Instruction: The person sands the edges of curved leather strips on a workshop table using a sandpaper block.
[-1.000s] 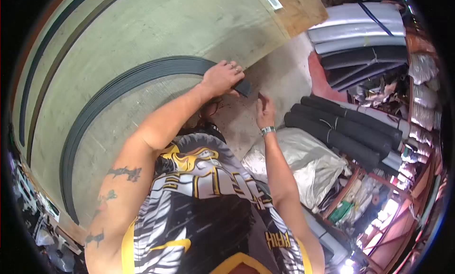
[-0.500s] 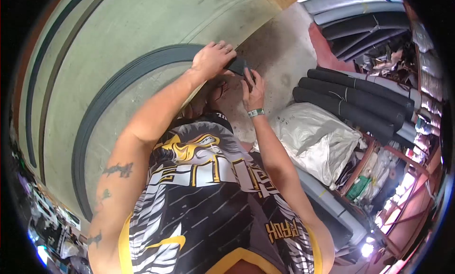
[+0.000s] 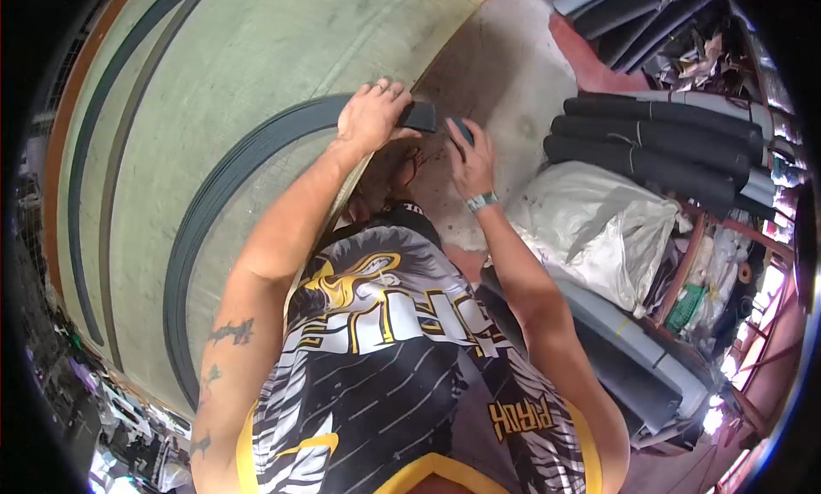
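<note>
My left hand (image 3: 372,118) is closed around a thick bundle of long, thin dark grey strips (image 3: 224,171) near one end. The bundle curves across the pale green tabletop (image 3: 282,49), and its squared end (image 3: 420,117) sticks out past my fingers beyond the table edge. Just right of that end, my right hand (image 3: 472,162) is closed on a small dark block-like piece (image 3: 460,132), with a narrow gap between piece and strips. Fingers cover part of this piece, and I cannot tell what it is.
Two more long strips, one dark (image 3: 79,212) and one brownish (image 3: 114,186), lie curved along the table's far left. On the right are dark rolls of material (image 3: 654,139), a big whitish plastic sack (image 3: 590,229) and grey rolls (image 3: 633,340) beside my right arm.
My right hand has drawn back from the end of the bundle with the dark piece, opening a gap. My left hand keeps its hold; the whole view has shifted slightly.
</note>
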Tool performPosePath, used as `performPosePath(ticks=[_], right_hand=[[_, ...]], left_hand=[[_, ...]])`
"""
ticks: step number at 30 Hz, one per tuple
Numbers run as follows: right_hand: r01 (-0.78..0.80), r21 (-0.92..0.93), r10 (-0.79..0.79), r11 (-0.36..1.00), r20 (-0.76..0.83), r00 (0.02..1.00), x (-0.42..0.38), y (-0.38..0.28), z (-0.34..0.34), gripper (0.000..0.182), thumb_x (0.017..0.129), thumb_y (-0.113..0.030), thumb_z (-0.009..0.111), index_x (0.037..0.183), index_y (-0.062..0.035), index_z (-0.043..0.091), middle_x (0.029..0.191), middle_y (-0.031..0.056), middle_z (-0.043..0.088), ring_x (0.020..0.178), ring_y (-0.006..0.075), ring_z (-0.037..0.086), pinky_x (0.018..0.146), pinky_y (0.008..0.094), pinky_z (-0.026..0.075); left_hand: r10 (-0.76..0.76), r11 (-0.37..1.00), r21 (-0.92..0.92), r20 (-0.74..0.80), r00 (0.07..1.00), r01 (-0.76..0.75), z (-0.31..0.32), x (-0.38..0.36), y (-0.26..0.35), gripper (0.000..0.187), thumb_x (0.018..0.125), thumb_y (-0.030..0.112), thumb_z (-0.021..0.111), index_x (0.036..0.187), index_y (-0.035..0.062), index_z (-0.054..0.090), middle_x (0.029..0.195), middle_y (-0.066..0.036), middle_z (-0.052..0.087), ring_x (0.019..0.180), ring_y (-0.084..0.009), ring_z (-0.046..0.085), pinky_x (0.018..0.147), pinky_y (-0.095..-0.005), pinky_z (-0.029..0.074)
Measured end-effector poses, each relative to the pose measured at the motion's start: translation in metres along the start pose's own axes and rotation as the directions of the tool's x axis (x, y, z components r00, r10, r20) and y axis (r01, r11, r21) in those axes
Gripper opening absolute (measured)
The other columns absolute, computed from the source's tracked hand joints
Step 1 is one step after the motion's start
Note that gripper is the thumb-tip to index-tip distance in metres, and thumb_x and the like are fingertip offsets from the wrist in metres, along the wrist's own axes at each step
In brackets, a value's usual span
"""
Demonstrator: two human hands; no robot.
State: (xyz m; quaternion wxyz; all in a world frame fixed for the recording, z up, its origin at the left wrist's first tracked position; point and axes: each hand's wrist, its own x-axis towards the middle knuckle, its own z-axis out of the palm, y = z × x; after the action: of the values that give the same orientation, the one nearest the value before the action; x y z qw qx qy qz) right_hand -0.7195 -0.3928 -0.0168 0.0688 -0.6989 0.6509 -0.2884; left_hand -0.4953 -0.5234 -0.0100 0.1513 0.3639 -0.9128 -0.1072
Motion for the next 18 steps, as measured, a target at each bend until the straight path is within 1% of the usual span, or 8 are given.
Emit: performPosePath(ticks=[1,2,5,6,9,10,13,18], right_hand=[[0.038,0.039,-0.036,0.999,-0.056,0.998,0.004,-0.019,-0.004,0.052,0.09,-0.017,0.075,0.14,-0.0317,0.069,0.136,0.0101,0.063,0.124,0.0364,0.057,0.101,0.0486,0.046],[0.085,-0.039,-0.084,0.996,0.035,0.996,0.002,-0.021,-0.001,0.058,0.087,-0.015,0.077,0.141,-0.0351,0.068,0.139,0.0086,0.061,0.126,0.0352,0.056,0.101,0.049,0.046],[-0.047,-0.117,0.059,0.992,0.102,0.993,-0.026,0.021,0.018,0.062,0.084,-0.014,0.078,0.142,-0.0343,0.068,0.141,0.0093,0.06,0.127,0.035,0.055,0.102,0.0496,0.045],[-0.062,-0.162,0.088,0.985,0.158,0.984,-0.04,0.045,0.027,0.06,0.086,-0.014,0.078,0.142,-0.0336,0.067,0.141,0.0102,0.059,0.127,0.0355,0.055,0.103,0.0499,0.044],[-0.047,-0.027,0.048,0.999,0.03,0.998,-0.01,0.008,0.004,0.06,0.087,-0.015,0.078,0.143,-0.0337,0.067,0.141,0.0096,0.06,0.127,0.0357,0.055,0.103,0.0496,0.044],[0.047,0.002,-0.047,0.999,-0.03,0.998,0.006,-0.014,-0.003,0.059,0.088,-0.015,0.079,0.143,-0.033,0.066,0.141,0.0099,0.061,0.127,0.0358,0.056,0.103,0.0497,0.044],[0.057,0.022,-0.058,0.998,0.02,0.998,-0.013,0.002,0.022,0.058,0.089,-0.015,0.078,0.143,-0.0322,0.066,0.141,0.0106,0.061,0.127,0.0359,0.056,0.103,0.0496,0.044],[-0.037,-0.057,0.039,0.998,0.035,0.999,-0.01,0.02,0.0,0.057,0.09,-0.017,0.077,0.144,-0.0315,0.065,0.142,0.0115,0.06,0.128,0.0354,0.055,0.102,0.0496,0.045]], left_hand=[[0.007,1.0,0.005,0.024,1.0,-0.007,0.0,-0.004,0.005,0.069,0.078,0.063,0.077,0.123,0.0106,0.068,0.121,-0.008,0.064,0.119,-0.0294,0.058,0.098,-0.043,0.047],[0.018,1.0,0.002,0.02,1.0,-0.018,-0.001,-0.003,0.004,0.07,0.078,0.064,0.077,0.123,0.0103,0.069,0.12,-0.008,0.064,0.118,-0.0296,0.058,0.098,-0.0429,0.047],[-0.052,0.998,-0.029,0.129,0.99,0.056,-0.009,0.0,0.01,0.065,0.077,0.06,0.08,0.119,0.0112,0.067,0.125,-0.008,0.065,0.126,-0.0305,0.057,0.1,-0.0456,0.048],[-0.026,1.0,0.005,0.057,0.998,0.026,-0.003,-0.001,0.009,0.067,0.078,0.06,0.08,0.121,0.0113,0.067,0.125,-0.008,0.065,0.124,-0.0299,0.058,0.1,-0.0455,0.048],[-0.037,0.999,-0.016,0.107,0.994,0.039,-0.006,0.0,0.008,0.069,0.078,0.062,0.079,0.124,0.0116,0.067,0.126,-0.008,0.065,0.124,-0.03,0.058,0.101,-0.0456,0.048],[-0.041,0.999,-0.003,0.095,0.995,0.042,-0.006,0.002,0.006,0.069,0.079,0.062,0.078,0.124,0.0115,0.067,0.127,-0.008,0.065,0.125,-0.03,0.058,0.101,-0.0454,0.048],[-0.018,1.0,0.019,0.083,0.996,0.017,-0.008,0.001,0.01,0.069,0.079,0.063,0.077,0.123,0.0112,0.068,0.127,-0.008,0.065,0.124,-0.0298,0.058,0.101,-0.0448,0.048],[-0.021,1.0,-0.012,0.062,0.998,0.021,0.0,-0.009,0.012,0.067,0.08,0.063,0.077,0.122,0.0113,0.069,0.127,-0.008,0.064,0.124,-0.0301,0.058,0.1,-0.0441,0.048]])
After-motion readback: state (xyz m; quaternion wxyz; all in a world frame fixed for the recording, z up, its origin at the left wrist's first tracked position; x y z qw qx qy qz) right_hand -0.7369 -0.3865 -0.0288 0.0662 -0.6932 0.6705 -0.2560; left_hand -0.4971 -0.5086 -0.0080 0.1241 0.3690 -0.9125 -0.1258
